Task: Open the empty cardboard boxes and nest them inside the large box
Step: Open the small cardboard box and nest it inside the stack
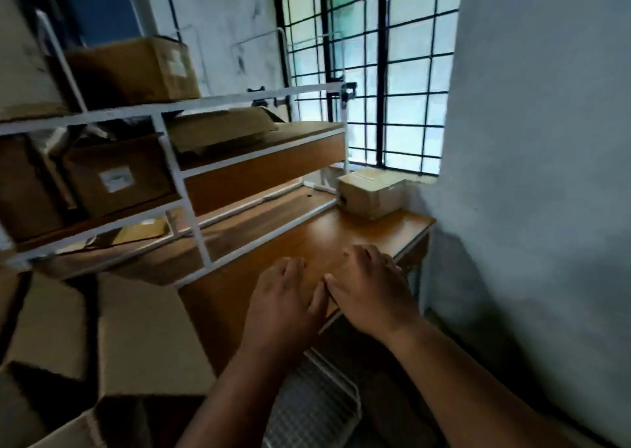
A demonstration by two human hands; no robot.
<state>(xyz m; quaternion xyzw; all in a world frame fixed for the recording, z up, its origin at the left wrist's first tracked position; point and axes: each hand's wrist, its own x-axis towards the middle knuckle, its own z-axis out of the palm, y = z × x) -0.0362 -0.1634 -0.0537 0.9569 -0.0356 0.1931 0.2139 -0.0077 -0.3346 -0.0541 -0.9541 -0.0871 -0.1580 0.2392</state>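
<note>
A large open brown cardboard box [143, 338] with raised flaps stands at the lower left, off the table's left edge. Above it, a white metal-framed shelf rack [184, 191] rests on the back left part of the brown wooden table [307, 236]. The rack carries a closed brown cardboard box with a white label [116, 178] on its middle level, another closed brown cardboard box with a pale label [136, 72] on top, and a flattened sheet of brown cardboard [222, 126] just to the right.

Near the table's front edge, the left hand [283, 307] lies palm down with its fingers straight and relaxed, holding nothing. Just beside it, thumbs almost touching, the right hand [372, 290] also lies flat on the wood, fingers spread loosely and holding nothing.

At the table's far right corner, a small closed tan cardboard box sealed with tape [370, 193] sits below the black barred window [368, 72], well apart from both hands.
</note>
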